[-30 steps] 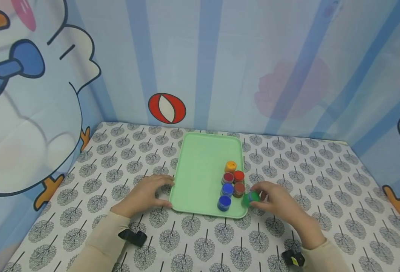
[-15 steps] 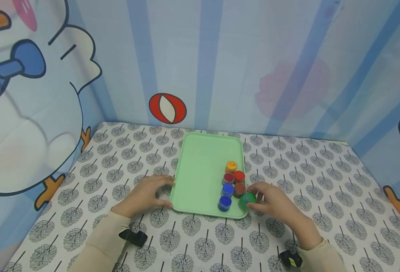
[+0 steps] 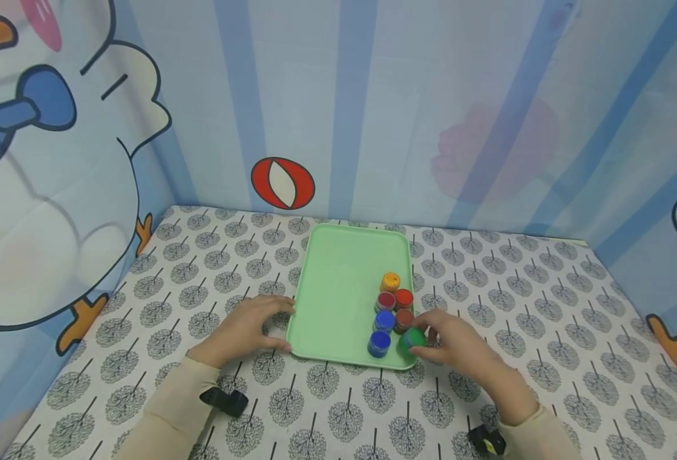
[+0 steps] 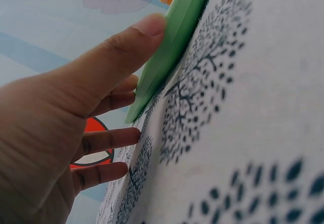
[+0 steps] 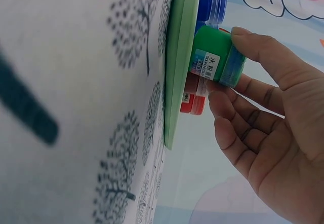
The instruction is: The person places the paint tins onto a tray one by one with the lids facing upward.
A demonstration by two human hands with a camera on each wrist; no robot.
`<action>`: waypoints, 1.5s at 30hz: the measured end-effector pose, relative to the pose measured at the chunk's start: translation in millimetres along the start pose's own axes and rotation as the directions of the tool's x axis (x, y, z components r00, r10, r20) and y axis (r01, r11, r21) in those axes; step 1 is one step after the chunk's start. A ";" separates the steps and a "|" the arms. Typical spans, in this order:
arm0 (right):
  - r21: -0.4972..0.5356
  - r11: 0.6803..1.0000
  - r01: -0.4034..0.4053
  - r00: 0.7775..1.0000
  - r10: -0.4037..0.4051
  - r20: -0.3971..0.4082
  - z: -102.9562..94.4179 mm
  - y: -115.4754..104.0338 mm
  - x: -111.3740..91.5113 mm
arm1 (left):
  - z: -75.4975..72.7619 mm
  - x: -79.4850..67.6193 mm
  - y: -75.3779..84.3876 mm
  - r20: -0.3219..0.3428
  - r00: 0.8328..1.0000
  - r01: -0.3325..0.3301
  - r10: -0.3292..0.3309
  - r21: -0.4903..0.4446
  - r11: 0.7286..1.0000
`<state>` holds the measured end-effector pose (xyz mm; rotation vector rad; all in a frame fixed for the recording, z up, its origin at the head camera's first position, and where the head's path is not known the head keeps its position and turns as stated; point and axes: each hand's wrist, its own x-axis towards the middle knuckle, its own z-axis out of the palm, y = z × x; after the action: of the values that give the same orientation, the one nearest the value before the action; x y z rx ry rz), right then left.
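My right hand (image 3: 453, 342) pinches a green paint jar (image 5: 215, 57) with a white label between thumb and fingers. The jar is tilted at the near right corner of a light green tray (image 3: 338, 268), beside a blue jar (image 3: 379, 344) and a brown-red jar (image 3: 404, 321). At the tray's left edge my left hand (image 3: 252, 326) rests with fingers spread, the thumb (image 4: 152, 26) touching the tray's side in the left wrist view. Its fingers are straight and hold nothing.
More jars stand in the tray's right half: a second blue jar (image 3: 384, 321), a dark red jar (image 3: 386, 301), a bright red jar (image 3: 404, 298) and an orange jar (image 3: 390, 282). A tree-patterned cloth (image 3: 338, 409) covers the table, with a printed curtain (image 3: 396, 115) behind.
My right hand has moved left with the green jar, bringing it from over the tray's right rim to inside the near right corner. The left hand and tray have stayed put.
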<state>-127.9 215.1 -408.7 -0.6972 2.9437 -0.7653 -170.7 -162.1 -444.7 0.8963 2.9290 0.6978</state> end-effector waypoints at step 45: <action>-0.184 0.982 -0.033 0.995 0.049 0.083 6.8 -14.9 6.4 | -0.4 1.0 -0.5 -0.014 1.000 -0.028 0.028 -0.002 1.000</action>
<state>-126.6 197.7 -407.1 -0.6582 2.9632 -0.4537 -171.8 -162.1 -444.4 0.9371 2.9327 0.7121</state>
